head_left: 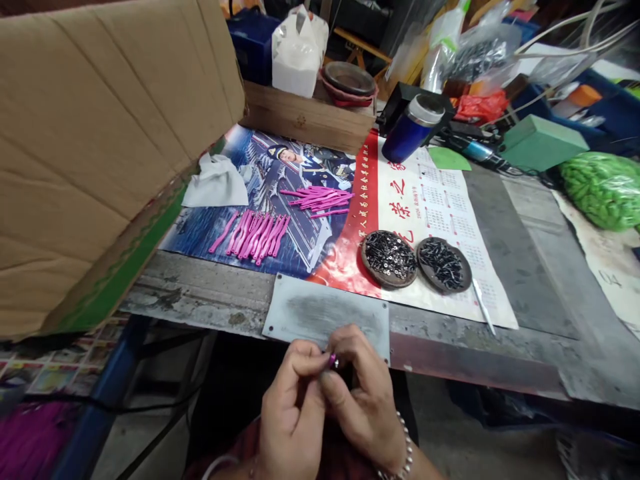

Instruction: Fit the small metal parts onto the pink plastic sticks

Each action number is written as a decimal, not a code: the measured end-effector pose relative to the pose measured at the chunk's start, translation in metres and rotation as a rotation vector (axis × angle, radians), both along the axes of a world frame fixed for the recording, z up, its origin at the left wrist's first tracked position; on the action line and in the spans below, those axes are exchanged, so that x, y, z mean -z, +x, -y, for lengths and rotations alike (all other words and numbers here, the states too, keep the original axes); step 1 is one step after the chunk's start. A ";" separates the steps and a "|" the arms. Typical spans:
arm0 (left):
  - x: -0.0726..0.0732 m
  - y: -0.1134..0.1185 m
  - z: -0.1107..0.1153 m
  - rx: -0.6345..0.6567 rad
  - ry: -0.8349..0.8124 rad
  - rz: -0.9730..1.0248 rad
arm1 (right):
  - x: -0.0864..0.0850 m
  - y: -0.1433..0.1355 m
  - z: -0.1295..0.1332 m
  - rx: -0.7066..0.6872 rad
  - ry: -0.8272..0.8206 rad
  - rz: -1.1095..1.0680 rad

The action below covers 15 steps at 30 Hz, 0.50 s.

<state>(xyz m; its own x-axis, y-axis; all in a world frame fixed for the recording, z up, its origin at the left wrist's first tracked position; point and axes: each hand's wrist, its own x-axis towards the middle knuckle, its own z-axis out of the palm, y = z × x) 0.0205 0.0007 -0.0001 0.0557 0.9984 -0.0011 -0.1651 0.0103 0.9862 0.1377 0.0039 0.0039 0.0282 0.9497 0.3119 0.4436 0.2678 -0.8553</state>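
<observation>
My left hand (295,407) is closed on a slim pink piece, mostly hidden by the fingers; only its purple-pink end (333,360) shows. Thumb and fingers of my right hand (363,393) pinch at that same end, where a small shiny metal part (337,364) peeks out, too small to name. Both hands meet in front of the table edge, just below a grey metal plate (327,313). Beyond the plate lie a row of curved pink pieces (257,235) with metal at their far ends and a looser pile of pink pieces (320,199).
Right of centre, one round dish (367,267) holds small dark and shiny metal parts, another dish (465,267) dark screw-like parts. A white pen-like tool (483,307) lies beside them. A cardboard box (100,147) towers at left; a blue tumbler (407,133) stands behind.
</observation>
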 end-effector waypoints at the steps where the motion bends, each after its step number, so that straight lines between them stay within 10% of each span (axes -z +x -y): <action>1: 0.000 0.000 0.000 -0.001 0.005 -0.006 | 0.000 0.000 0.000 0.030 0.035 0.040; 15: -0.002 0.001 0.002 0.060 -0.062 0.015 | 0.000 0.010 0.003 -0.130 -0.151 -0.113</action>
